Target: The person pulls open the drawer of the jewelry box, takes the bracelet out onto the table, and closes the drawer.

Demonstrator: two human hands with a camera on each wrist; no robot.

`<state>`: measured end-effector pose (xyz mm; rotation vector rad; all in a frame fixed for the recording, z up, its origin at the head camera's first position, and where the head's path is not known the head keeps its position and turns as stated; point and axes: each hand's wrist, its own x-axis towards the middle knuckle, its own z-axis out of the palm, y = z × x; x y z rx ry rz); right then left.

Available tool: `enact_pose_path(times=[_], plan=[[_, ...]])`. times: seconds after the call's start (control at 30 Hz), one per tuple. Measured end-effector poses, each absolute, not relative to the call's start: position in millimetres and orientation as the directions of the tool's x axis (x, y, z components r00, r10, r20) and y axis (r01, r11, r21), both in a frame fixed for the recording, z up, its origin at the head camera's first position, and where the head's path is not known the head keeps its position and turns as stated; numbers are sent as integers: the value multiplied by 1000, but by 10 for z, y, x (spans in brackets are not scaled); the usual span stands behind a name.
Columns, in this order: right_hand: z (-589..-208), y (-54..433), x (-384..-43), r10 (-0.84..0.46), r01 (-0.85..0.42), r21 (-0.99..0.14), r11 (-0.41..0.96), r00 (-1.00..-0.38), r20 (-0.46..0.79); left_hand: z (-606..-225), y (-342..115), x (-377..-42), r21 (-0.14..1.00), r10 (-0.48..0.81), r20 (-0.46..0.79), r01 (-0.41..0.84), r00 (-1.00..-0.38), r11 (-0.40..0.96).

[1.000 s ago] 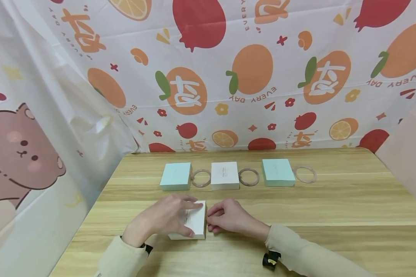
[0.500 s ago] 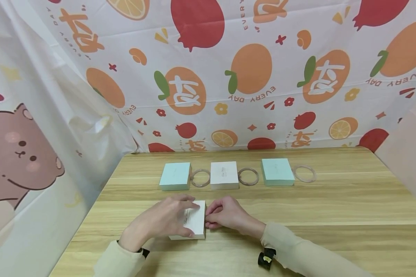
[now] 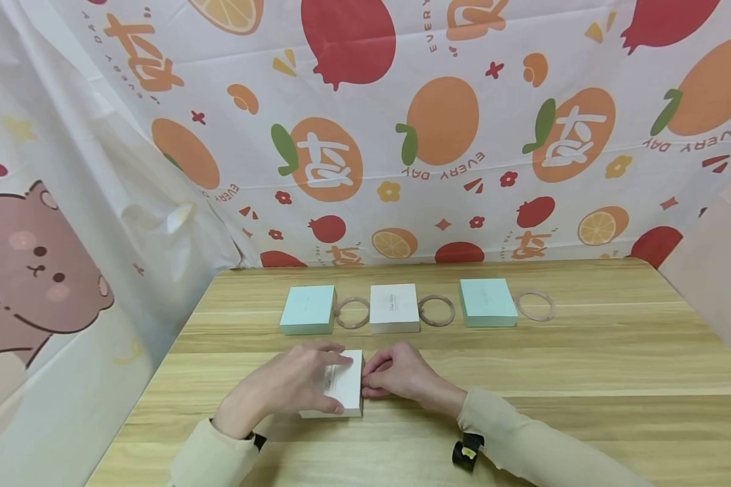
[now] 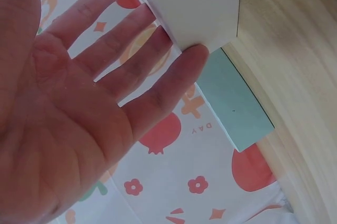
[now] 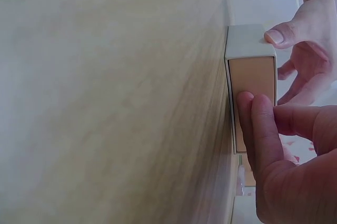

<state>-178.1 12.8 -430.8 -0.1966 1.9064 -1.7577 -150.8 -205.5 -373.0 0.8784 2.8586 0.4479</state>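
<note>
In the head view, my left hand [image 3: 286, 382] spans a flat white box [image 3: 349, 385] with lettering on its lid. Its thumb sits at the near edge and its fingers at the far edge, holding the box on the table. The left wrist view shows long, spread fingers [image 4: 152, 92] meeting the box's white side [image 4: 195, 3]. At the box's right end is my right hand [image 3: 405, 375]. From the right wrist view, its fingertips [image 5: 260, 109] touch the brown end panel [image 5: 254, 74]; I cannot tell whether they pinch anything there.
Along the back of the wooden table [image 3: 554, 426] stand a mint box [image 3: 308, 308], a white box [image 3: 394, 304] and another mint box [image 3: 489, 301]. Right of each lies a bangle: greyish [image 3: 353, 329], darker [image 3: 436, 325] and pale [image 3: 535, 320]. A fruit-print curtain [image 3: 365, 162] hangs behind.
My right hand has moved slightly left, from just beside the box to its end. The left hand keeps its hold, and the back row has stayed put.
</note>
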Motion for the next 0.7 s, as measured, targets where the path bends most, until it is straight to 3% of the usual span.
enact_pose_path(times=[0.7], plan=[[-4279,172,-1777,-446,221,-959,175,-851,-278,-3743,-2068,-1511,334,549,-45,506,-835,796]])
